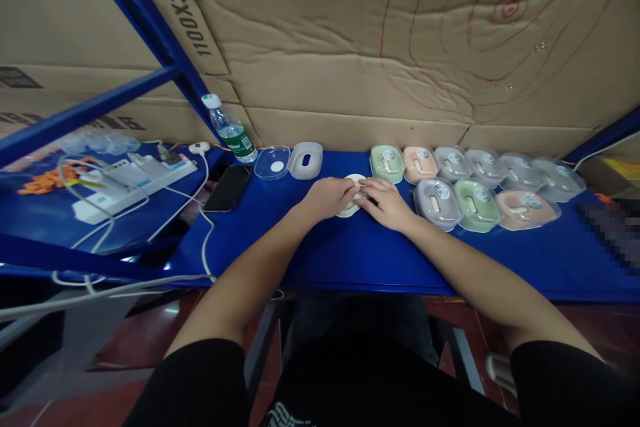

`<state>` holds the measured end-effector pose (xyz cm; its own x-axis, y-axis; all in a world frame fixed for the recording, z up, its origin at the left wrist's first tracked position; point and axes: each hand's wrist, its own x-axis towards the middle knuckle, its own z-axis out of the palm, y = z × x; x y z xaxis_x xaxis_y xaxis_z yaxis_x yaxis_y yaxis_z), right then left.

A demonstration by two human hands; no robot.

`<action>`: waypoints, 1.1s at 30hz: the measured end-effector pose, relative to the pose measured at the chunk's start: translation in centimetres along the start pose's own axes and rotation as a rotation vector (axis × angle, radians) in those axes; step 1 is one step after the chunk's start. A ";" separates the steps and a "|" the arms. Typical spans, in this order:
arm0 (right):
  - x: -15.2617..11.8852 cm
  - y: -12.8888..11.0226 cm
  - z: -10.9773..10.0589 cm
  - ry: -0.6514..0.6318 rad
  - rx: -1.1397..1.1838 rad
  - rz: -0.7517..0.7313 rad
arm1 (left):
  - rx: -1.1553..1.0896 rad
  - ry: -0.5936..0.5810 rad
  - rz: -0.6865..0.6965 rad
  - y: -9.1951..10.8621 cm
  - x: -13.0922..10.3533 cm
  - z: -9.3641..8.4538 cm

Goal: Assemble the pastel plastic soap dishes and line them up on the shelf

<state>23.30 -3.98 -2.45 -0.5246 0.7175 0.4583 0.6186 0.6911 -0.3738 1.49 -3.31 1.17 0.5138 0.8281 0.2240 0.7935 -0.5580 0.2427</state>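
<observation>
A flat, cream-coloured round piece [349,212] lies on the blue table, largely covered by my hands. My left hand [329,199] has its fingers bent over the left side of it. From the right, my right hand [387,203] presses its fingers onto the same piece, the fingertips of both hands nearly meeting at its middle. What lies under the fingertips is hidden. Beyond my left hand sit a grey plastic shell with an oval slot [306,161] and a clear lid with a white round sticker [273,164].
Several lidded plastic boxes in green, peach and grey [437,205] stand in two rows on the right. At the left are a water bottle [234,137], a phone [229,188] and a white power strip [131,188] with trailing cables. Cardboard [320,33] backs the table.
</observation>
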 end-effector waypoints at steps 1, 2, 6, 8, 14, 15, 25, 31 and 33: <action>0.0 0.1 -0.1 -0.016 -0.007 0.008 | -0.027 0.030 -0.001 -0.3 0.1 0.0; 0.0 0.2 -0.2 -0.024 -0.015 0.011 | -0.051 0.068 -0.006 -0.6 0.2 -0.1; 0.1 0.9 -0.7 -0.084 -0.060 -0.063 | -0.054 0.198 -0.087 -2.5 0.7 -0.6; 0.1 1.1 -0.8 -0.124 -0.056 -0.107 | -0.007 0.225 -0.170 -3.7 0.8 -0.9; 0.0 0.7 -0.6 -0.155 0.007 -0.151 | 0.174 0.212 -0.447 -6.9 0.4 -1.3; -0.1 0.5 -0.7 -0.163 0.011 -0.153 | 0.198 0.173 -0.460 -7.2 0.4 -1.1; -0.6 -1.5 -1.3 -0.039 0.175 -0.206 | -0.033 0.297 -0.430 -5.6 1.0 -1.5; -0.4 -0.4 -0.9 0.231 0.164 0.036 | -0.703 0.475 -0.399 -3.7 1.1 -2.6; -0.3 0.3 -0.7 0.290 0.193 0.124 | -0.848 0.421 -0.376 -3.2 1.0 -2.9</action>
<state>24.05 -4.03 -2.15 -0.2478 0.7611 0.5994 0.5307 0.6243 -0.5733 -1.48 -0.90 3.39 -0.0077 0.9629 0.2697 0.3037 -0.2547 0.9181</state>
